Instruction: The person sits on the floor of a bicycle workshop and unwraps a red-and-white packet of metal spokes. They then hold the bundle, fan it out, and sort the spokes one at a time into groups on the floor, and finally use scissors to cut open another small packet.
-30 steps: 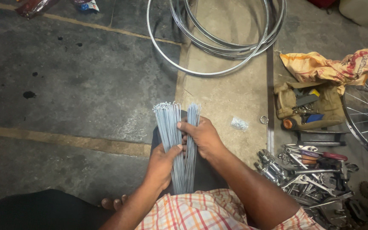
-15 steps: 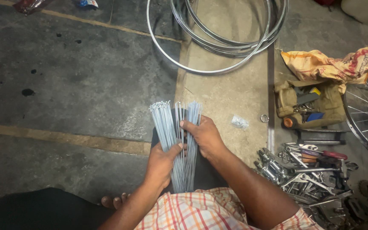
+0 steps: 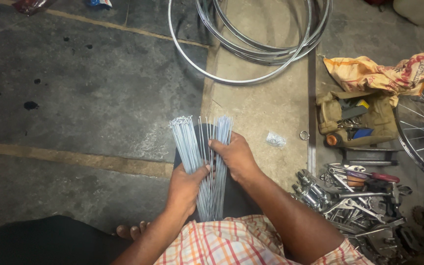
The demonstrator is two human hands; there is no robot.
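Bare metal wheel rims (image 3: pixel 251 44) are lying on the concrete floor (image 3: pixel 84 88) at twelve o'clock. A heap of tools (image 3: pixel 354 196) is sitting at four o'clock. At centre, the left hand (image 3: pixel 185 189) is gripping a fanned bundle of spokes (image 3: pixel 199 157) while the right hand (image 3: pixel 236 157) is pinching several apart.

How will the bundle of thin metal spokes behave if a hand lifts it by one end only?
The spokes are long, thin and loose, so they would probably fan apart, as they already spread between the left hand and right hand. Each looks stiff. Their smooth metal may slide out.
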